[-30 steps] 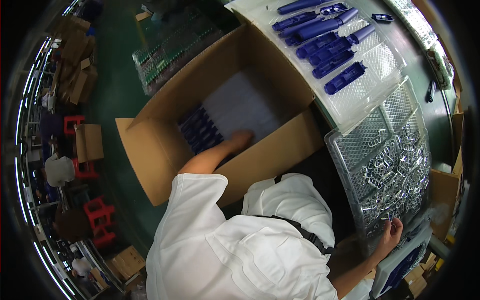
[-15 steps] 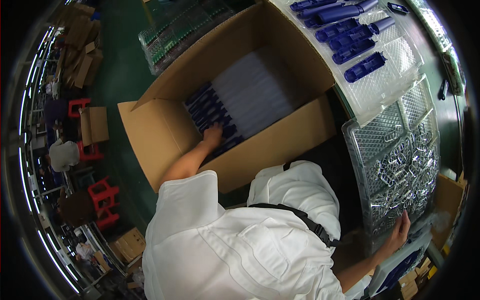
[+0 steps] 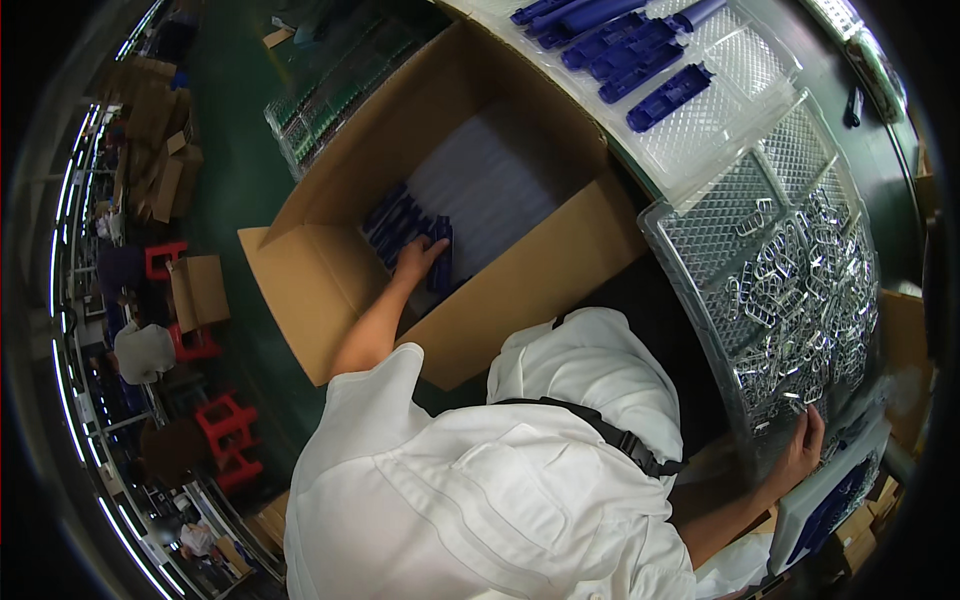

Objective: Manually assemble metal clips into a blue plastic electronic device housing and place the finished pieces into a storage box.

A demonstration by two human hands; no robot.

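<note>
My left hand reaches into an open cardboard box, its fingers closed around a dark blue plastic housing lifted above the others. More blue housings lie in a row along the left side of the box, beside a translucent sheet or layer. At the lower right, my right hand is at the near edge of a clear ribbed tray. Its fingertips are close together against a heap of shiny metal loops; whether a loop is pinched between them is too small to make out.
Long blue half-shells lie on a clear plastic tray beyond the box. A black pen-like thing is on the green table. Left across the floor are red stools, cartons and seated people. Green-filled trays stand behind the box.
My left hand has raised a blue housing from the row and tilted it. My right hand stays by the metal loops. The whole view has shifted slightly.
</note>
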